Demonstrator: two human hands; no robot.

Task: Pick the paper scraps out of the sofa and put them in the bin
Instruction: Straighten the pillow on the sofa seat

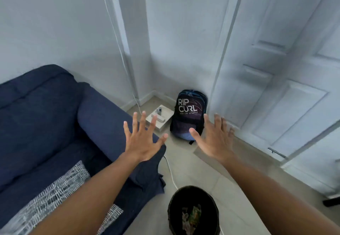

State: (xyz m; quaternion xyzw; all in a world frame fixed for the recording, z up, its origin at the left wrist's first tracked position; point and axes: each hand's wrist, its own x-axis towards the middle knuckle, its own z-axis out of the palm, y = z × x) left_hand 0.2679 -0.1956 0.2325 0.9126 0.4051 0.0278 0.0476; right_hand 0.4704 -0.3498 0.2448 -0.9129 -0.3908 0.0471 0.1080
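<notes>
Bin (pixel 193 198) w/ prob. scraps (pixel 191 216) sits below both splayed, empty hands (pixel 184 139).

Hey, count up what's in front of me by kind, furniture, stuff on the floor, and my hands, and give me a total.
Sofa: 1
Cushion: 1
Bin: 1
Backpack: 1
White box: 1
Cable: 1
Hands, both open and empty: 2, left hand, right hand
Total: 8

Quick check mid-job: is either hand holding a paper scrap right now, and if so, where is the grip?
Nothing is held. The left hand and right hand are both open with fingers spread, empty, out in front above the sofa arm and floor.
</notes>
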